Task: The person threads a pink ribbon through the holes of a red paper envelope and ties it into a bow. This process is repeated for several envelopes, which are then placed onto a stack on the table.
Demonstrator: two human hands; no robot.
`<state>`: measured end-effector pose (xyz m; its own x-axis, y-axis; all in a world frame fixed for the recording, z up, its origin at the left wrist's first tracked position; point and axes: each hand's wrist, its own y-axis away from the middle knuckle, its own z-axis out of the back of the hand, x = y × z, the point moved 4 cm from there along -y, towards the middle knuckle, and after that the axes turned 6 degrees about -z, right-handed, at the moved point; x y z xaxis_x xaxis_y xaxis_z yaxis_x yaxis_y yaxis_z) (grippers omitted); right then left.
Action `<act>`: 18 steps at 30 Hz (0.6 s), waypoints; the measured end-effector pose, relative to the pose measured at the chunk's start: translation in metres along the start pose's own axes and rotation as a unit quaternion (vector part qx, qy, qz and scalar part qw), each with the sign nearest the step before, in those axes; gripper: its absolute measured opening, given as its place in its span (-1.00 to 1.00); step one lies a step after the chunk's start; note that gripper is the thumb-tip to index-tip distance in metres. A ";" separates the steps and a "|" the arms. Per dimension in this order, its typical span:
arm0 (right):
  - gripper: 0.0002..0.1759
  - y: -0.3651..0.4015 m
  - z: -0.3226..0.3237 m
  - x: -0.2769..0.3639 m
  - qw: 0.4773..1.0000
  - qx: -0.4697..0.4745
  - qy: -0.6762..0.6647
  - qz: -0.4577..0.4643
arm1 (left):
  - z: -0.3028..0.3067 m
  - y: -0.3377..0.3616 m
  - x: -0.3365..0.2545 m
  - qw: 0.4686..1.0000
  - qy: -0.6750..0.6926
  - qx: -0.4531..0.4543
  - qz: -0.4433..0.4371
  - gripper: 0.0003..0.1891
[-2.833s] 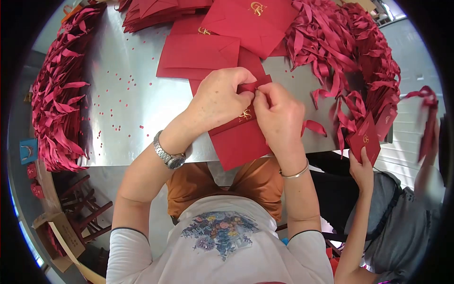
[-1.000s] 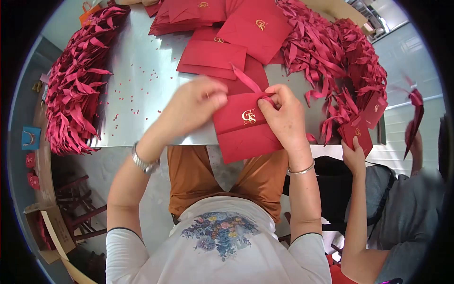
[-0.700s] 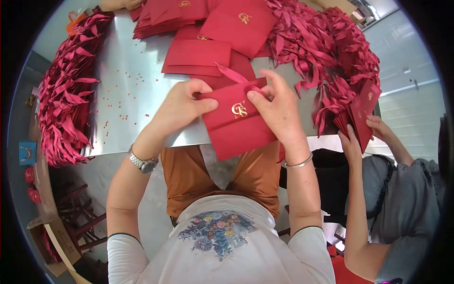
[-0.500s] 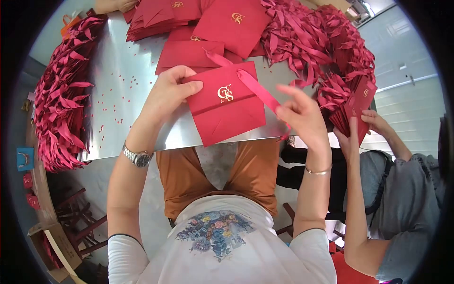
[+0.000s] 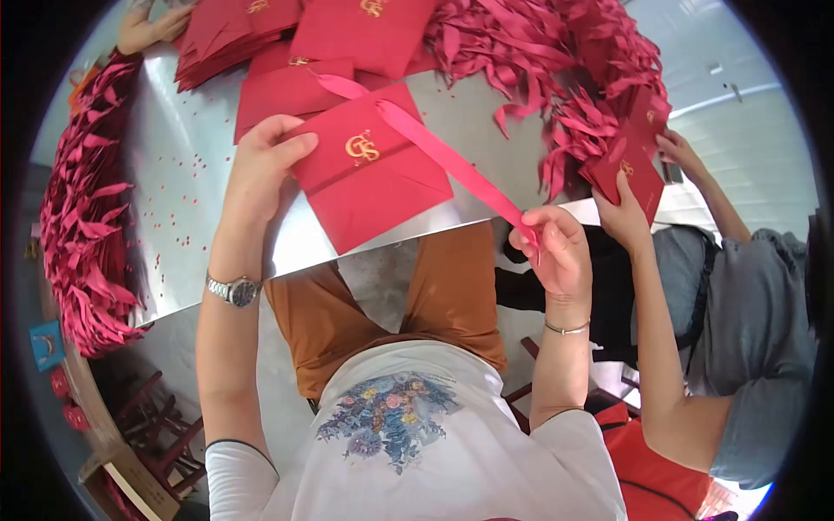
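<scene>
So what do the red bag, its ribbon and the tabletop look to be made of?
Red bag: matte paper or card, crisp folds, gold foil-like logo. Ribbon: probably satin-like fabric, soft sheen, twists along its length. Tabletop: bare metal, likely steel, bright reflective glare.

envelope (image 5: 369, 178): matt red paper, gold foil | ribbon (image 5: 447, 156): satin sheen | table (image 5: 187, 148): shiny brushed metal

Held envelope (image 5: 369, 169): one.
Threaded ribbon (image 5: 452, 161): one.
Ribbon heaps (image 5: 78, 234): two lay, at 9 and 1 o'clock.
Wristwatch (image 5: 233, 289): one.
Bangle (image 5: 566, 328): one.
</scene>
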<state>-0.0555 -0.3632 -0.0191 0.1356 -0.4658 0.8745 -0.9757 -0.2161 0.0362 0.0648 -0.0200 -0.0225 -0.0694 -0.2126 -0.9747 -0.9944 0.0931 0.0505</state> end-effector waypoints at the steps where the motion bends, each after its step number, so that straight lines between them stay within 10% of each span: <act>1: -0.70 0.002 0.000 0.001 1.000 0.007 -0.015 -0.004 | -0.001 0.003 -0.002 1.000 0.012 -0.008 0.004 -0.85; 9: -0.60 0.006 -0.009 -0.002 0.991 0.013 -0.093 0.095 | -0.002 0.006 0.004 0.999 0.031 -0.012 -0.019 -0.84; 18: -0.80 -0.019 -0.051 0.038 0.942 -0.093 0.182 0.265 | 0.004 0.007 0.001 0.998 -0.053 0.015 -0.026 -0.81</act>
<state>-0.0403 -0.3327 0.0383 -0.4149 -0.1323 0.9002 -0.9073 0.1350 -0.3983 0.0575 -0.0160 -0.0239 -0.0073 -0.1133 -0.9935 -0.9935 0.1133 -0.0056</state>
